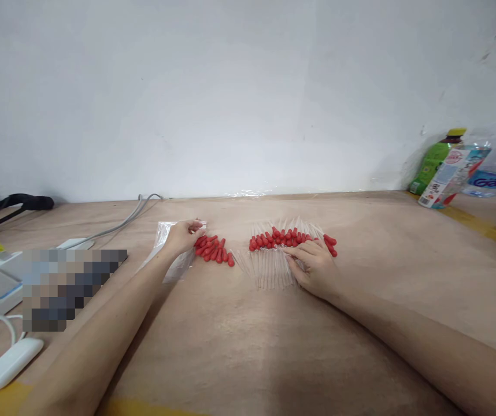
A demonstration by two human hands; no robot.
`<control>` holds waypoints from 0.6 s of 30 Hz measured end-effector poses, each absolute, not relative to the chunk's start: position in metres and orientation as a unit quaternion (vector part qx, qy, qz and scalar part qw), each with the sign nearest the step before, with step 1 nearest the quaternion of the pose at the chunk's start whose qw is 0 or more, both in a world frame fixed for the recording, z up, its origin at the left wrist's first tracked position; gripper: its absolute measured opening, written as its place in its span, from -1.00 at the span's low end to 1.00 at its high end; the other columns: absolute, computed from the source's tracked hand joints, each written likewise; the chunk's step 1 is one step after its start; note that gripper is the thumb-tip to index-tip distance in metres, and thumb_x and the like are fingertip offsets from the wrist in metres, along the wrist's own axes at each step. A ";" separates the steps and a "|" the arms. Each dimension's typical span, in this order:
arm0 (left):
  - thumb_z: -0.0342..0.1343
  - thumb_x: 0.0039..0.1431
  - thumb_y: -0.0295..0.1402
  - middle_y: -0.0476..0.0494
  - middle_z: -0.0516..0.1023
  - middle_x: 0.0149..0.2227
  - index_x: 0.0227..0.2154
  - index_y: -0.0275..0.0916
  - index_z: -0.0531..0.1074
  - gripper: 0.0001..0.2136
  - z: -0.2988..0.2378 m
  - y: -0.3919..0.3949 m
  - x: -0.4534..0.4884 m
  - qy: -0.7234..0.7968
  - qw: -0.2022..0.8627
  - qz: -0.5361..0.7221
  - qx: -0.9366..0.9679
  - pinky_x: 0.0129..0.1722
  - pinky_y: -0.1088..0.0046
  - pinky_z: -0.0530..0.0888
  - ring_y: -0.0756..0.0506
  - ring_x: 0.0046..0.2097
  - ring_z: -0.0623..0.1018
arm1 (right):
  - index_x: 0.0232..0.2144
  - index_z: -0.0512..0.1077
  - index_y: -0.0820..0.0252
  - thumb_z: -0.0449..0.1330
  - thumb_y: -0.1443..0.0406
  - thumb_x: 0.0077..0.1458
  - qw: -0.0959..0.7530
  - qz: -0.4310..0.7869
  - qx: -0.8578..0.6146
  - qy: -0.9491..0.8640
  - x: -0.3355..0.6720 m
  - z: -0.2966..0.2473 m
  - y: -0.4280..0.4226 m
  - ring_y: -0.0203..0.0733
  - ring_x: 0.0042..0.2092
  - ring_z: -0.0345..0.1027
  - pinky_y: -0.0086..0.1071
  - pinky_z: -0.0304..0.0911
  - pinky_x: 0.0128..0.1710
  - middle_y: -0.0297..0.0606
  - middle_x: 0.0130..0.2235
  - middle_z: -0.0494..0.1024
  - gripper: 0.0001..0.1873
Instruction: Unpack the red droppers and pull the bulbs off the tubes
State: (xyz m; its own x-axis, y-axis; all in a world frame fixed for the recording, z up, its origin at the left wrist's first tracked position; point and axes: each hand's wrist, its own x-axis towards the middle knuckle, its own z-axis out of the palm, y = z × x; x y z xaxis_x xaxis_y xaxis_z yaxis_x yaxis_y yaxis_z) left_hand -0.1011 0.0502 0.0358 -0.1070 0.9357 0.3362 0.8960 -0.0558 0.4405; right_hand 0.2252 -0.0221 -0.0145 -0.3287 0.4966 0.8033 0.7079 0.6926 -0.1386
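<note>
My left hand (184, 236) has its fingers closed at the upper edge of a clear plastic bag (180, 267), which lies partly under the wrist. Just right of its fingertips is a small pile of red rubber bulbs (218, 253). Clear thin-stemmed droppers with red bulbs (269, 238) lie side by side in a dense row, some stems pointing toward me and others away. My right hand (313, 263) rests on the row's near right part, thumb and index finger pinched around a clear dropper stem; the fingers partly hide it. Several red bulbs show beyond its knuckles.
At the right back stand a green bottle (432, 164), a printed carton (451, 176) and a clear water bottle (495, 173). On the left are a grey cable (120, 222), a white plug block (11, 364) and a blurred-out patch (68, 283). A white wall (248, 98) closes the back.
</note>
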 end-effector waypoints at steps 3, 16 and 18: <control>0.01 -0.01 -0.18 -0.08 0.57 -0.38 -0.34 -0.24 0.49 -0.72 0.037 0.051 -0.103 0.684 0.025 0.294 0.667 -0.34 0.48 0.42 -0.08 -0.35 0.51 | -0.36 0.47 0.17 0.04 0.36 0.06 0.421 -0.142 -0.381 -0.811 0.224 -0.015 -0.021 -0.29 -0.41 0.23 -0.34 0.00 -0.29 -0.33 -0.51 0.44 -0.81; 0.04 0.05 -0.24 -0.10 0.46 -0.29 -0.46 -0.19 0.48 -0.82 0.040 0.020 -0.031 0.527 -0.098 0.285 0.795 -0.11 0.27 0.29 -0.13 -0.18 0.40 | -0.31 0.47 0.15 0.09 0.20 0.06 0.346 -0.066 -0.402 -0.845 0.215 -0.004 -0.033 -0.24 -0.35 0.18 -0.30 -0.07 -0.26 -0.30 -0.48 0.41 -0.78; 0.07 0.03 -0.18 -0.11 0.44 -0.26 -0.47 -0.19 0.46 -0.80 0.037 0.015 -0.016 0.517 -0.096 0.258 0.811 -0.10 0.25 0.27 -0.15 -0.15 0.38 | -0.26 0.46 0.14 0.10 0.12 0.04 0.322 -0.064 -0.396 -0.857 0.215 -0.001 -0.036 -0.22 -0.33 0.18 -0.28 -0.08 -0.24 -0.28 -0.43 0.43 -0.71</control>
State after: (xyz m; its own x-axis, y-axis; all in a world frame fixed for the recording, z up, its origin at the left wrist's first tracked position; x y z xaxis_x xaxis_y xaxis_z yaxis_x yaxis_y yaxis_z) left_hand -0.0161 0.0146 0.0365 0.3330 0.7884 0.5172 0.8877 -0.4471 0.1100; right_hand 0.2152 -0.0358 -0.0010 -0.4781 0.6386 0.6030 0.7205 0.6778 -0.1466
